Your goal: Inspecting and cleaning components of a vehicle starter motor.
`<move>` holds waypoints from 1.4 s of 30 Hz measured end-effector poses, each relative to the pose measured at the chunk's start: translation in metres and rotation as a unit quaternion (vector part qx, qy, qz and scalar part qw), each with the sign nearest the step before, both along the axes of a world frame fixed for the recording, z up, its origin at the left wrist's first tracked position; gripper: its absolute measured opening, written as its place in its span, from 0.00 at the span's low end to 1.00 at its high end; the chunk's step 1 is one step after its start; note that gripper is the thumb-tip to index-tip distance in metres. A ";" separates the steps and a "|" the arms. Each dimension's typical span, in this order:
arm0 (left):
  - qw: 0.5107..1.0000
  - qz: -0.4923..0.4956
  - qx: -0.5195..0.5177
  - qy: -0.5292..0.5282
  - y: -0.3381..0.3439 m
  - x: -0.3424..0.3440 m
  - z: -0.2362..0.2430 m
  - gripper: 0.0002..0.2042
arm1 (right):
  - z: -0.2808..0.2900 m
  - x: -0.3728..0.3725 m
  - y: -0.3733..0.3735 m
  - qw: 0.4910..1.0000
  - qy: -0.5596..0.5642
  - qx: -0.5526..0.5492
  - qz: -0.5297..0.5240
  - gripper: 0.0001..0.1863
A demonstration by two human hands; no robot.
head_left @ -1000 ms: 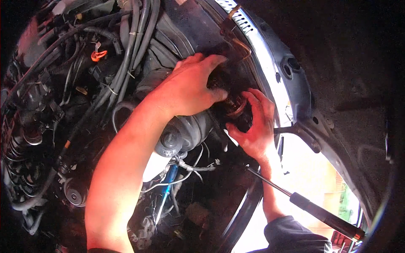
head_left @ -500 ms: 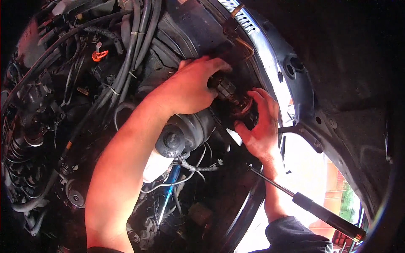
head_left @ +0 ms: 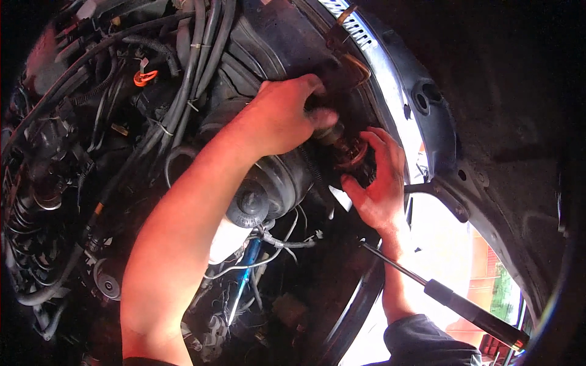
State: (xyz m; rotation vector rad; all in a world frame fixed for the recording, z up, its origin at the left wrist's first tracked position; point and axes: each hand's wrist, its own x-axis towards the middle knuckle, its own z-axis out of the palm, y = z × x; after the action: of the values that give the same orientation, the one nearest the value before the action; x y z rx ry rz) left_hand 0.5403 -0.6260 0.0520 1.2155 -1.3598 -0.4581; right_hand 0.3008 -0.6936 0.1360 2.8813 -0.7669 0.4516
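Note:
I am looking down into a car's engine bay. My left hand (head_left: pixel 287 116) reaches across and grips the upper end of a dark, rusty cylindrical part (head_left: pixel 348 149) near the firewall. From below, the fingers of my right hand (head_left: pixel 378 183) curl around the same part's lower end. The part's far side is hidden by my fingers. A round black drum-shaped unit (head_left: pixel 278 183) sits just under my left forearm.
Thick black hoses and cables (head_left: pixel 195 55) run along the upper left, with an orange clip (head_left: pixel 145 77) among them. A white fluid reservoir (head_left: pixel 229 238) lies below the drum. The hood's gas strut (head_left: pixel 452 299) crosses the lower right, beside the raised hood (head_left: pixel 488 122).
Both hands have stayed on the cylindrical part. My left hand has shifted slightly up and over its top end, and my right fingers have adjusted around the lower end.

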 end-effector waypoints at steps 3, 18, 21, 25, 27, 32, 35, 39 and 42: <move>0.992 0.074 0.106 0.008 -0.002 -0.008 0.009 0.27 | 0.002 0.000 0.001 1.000 0.005 -0.004 -0.007 0.42; 0.981 0.176 -0.019 -0.081 0.005 -0.020 0.017 0.19 | 0.001 -0.001 -0.001 1.000 0.007 0.005 -0.014 0.42; 0.965 0.092 0.204 -0.136 0.002 -0.009 0.027 0.19 | 0.003 -0.002 -0.001 1.000 0.008 -0.001 -0.015 0.42; 0.993 0.040 -0.072 0.080 -0.005 -0.001 -0.001 0.20 | 0.001 0.003 0.003 1.000 0.007 0.004 -0.012 0.42; 0.985 0.113 -0.103 0.078 -0.007 -0.006 0.006 0.19 | 0.002 0.002 0.003 1.000 0.010 0.004 -0.013 0.42; 0.999 -0.015 -0.005 0.044 -0.002 0.000 0.008 0.20 | 0.004 0.000 0.003 1.000 0.009 -0.004 -0.023 0.42; 0.980 0.125 -0.136 0.078 -0.009 -0.004 -0.008 0.20 | 0.002 0.005 0.007 1.000 0.015 0.004 -0.020 0.42; 0.987 0.071 0.144 -0.016 0.004 -0.006 0.028 0.24 | 0.002 -0.003 0.001 1.000 0.010 0.006 -0.027 0.41; 0.994 0.069 0.082 -0.034 -0.005 -0.004 0.007 0.28 | 0.003 0.000 0.003 1.000 0.006 0.007 -0.022 0.41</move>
State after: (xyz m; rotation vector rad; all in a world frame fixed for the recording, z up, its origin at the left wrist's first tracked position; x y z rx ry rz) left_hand 0.5362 -0.6308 0.0595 1.4609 -1.3052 -0.4399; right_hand 0.3004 -0.6906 0.1388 2.8710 -0.8330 0.4264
